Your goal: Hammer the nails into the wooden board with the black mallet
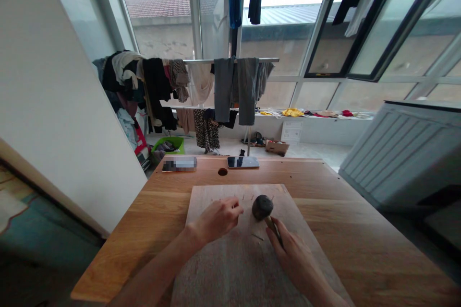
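A pale wooden board lies on the brown table, with several thin nails standing in a row near its far edge. My right hand is wrapped round the handle of a mallet with a dark, round head. That head is over the board, just right of my left hand. My left hand is closed over the board, fingertips bent together; whatever they may pinch is too small to make out. A loose nail lies flat on the board between the two hands.
Along the far table edge lie a phone and another flat, partly blurred device. A dark round hole pierces the tabletop between them. Beyond stand a loaded clothes rack and a green basket; a white ribbed cabinet is at right.
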Motion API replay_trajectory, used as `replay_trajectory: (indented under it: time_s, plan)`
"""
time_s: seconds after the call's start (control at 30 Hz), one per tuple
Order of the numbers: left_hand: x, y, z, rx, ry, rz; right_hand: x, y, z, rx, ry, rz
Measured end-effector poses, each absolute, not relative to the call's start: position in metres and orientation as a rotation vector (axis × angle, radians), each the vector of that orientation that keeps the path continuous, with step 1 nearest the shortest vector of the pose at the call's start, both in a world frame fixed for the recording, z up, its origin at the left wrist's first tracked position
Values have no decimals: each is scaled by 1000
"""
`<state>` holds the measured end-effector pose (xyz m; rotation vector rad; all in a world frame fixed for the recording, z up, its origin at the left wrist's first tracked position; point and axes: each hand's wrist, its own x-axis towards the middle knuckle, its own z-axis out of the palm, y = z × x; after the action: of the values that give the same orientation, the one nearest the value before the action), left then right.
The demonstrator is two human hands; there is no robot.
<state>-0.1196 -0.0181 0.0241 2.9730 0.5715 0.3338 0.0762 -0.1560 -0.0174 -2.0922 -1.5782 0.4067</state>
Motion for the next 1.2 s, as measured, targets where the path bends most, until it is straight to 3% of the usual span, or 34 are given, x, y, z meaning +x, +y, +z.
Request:
replay_trajectory:
  time_s: [0.2,0.6,0.93,1.2]
  plan:
    - [-143,23,8,2701,917,409,77,-155,-15,-2104,-1571,398]
    - [-133,22,11,2957,811,252,77,-155,-15,-2132,-1594,415]
    - [-127,33,-20,2245,822,764,77,-156,-13,-2138,-1564,451]
    - [-128,36,-23,2088,849,820,57,-138,7,-2026,-1567,469]
